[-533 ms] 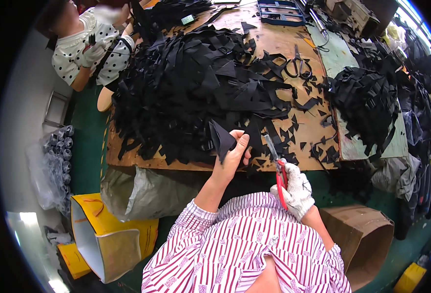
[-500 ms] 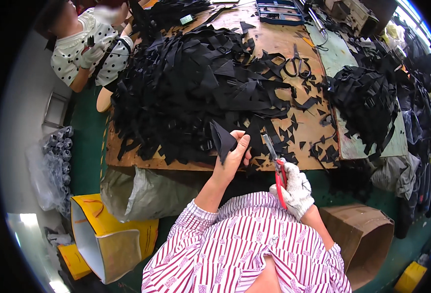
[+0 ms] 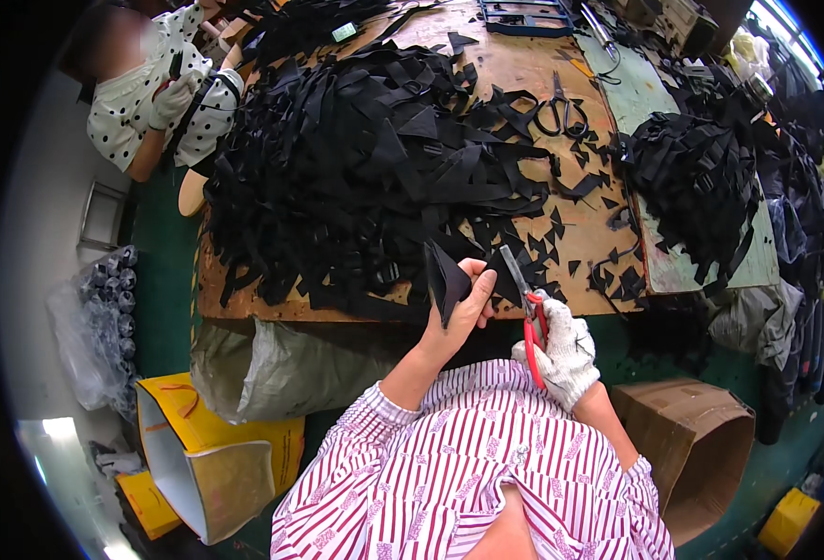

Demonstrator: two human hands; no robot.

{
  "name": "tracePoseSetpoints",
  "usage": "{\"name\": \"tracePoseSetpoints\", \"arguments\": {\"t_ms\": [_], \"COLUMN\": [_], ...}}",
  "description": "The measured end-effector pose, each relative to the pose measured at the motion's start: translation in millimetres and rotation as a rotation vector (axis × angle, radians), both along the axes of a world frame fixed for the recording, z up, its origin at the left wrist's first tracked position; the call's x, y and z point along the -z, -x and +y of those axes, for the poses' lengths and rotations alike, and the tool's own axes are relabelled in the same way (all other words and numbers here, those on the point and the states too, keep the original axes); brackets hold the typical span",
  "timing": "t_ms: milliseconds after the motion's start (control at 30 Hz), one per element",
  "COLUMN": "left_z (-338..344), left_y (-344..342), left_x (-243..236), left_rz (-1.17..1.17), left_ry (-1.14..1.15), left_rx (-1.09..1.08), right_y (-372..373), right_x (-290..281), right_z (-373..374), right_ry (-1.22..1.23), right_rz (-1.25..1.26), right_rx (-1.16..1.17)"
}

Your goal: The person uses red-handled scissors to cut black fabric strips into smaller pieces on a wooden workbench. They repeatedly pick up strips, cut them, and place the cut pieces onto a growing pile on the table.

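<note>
My bare left hand (image 3: 466, 310) is closed on a folded black fabric piece (image 3: 447, 284), held up just over the table's near edge. In my right hand (image 3: 569, 353), which wears a white knit glove, is a pair of red-handled pliers (image 3: 532, 341). Their long metal jaws point up and away, beside my left fingers; a dark strip lies or hangs in the gap between. Behind both hands spreads a large pile of black straps (image 3: 365, 159), with some buckles among them.
Scissors (image 3: 561, 114) lie on the wooden table (image 3: 514, 65) among small black scraps. More straps (image 3: 697, 187) are heaped on a greenish board at right. A cardboard box (image 3: 687, 448) and yellow bag (image 3: 216, 448) stand below. Another person (image 3: 155, 103) works at far left.
My left hand has shifted right and slightly nearer with the fabric piece, closer to the pliers. My right hand has barely moved. The other person's arm has moved up.
</note>
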State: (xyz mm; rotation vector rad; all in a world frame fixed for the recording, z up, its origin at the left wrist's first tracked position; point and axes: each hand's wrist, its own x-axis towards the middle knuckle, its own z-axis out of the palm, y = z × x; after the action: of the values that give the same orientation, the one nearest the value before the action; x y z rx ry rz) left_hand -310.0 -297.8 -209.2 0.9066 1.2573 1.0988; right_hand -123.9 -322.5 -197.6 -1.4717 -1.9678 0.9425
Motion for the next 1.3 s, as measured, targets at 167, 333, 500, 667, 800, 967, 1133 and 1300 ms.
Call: {"name": "tracePoseSetpoints", "arguments": {"t_ms": [167, 333, 500, 667, 800, 967, 1133, 1300], "left_z": [1, 4, -3, -1, 1, 0, -3, -5], "left_y": [0, 6, 1, 4, 9, 11, 9, 7], "left_x": [-3, 6, 13, 9, 13, 12, 7, 8], "left_rz": [0.048, 0.104, 0.162, 0.139, 0.16, 0.168, 0.106, 0.166], "left_ry": [-0.048, -0.122, -0.191, -0.18, -0.191, -0.201, -0.134, -0.188], "left_rx": [0.014, 0.022, 0.08, 0.081, 0.087, 0.1, 0.089, 0.148], "right_y": [-2, -4, -4, -2, 1, -2, -4, 0], "right_x": [10, 20, 14, 18, 3, 24, 23, 21], "right_z": [-7, -9, 0, -8, -9, -14, -10, -5], "right_ry": [0.189, 0.122, 0.056, 0.153, 0.223, 0.358, 0.342, 0.317], "right_rz": [0.13, 0.144, 0.065, 0.182, 0.228, 0.362, 0.247, 0.247], "right_rx": [0.017, 0.009, -0.048, -0.021, -0.013, 0.022, 0.027, 0.039]}}
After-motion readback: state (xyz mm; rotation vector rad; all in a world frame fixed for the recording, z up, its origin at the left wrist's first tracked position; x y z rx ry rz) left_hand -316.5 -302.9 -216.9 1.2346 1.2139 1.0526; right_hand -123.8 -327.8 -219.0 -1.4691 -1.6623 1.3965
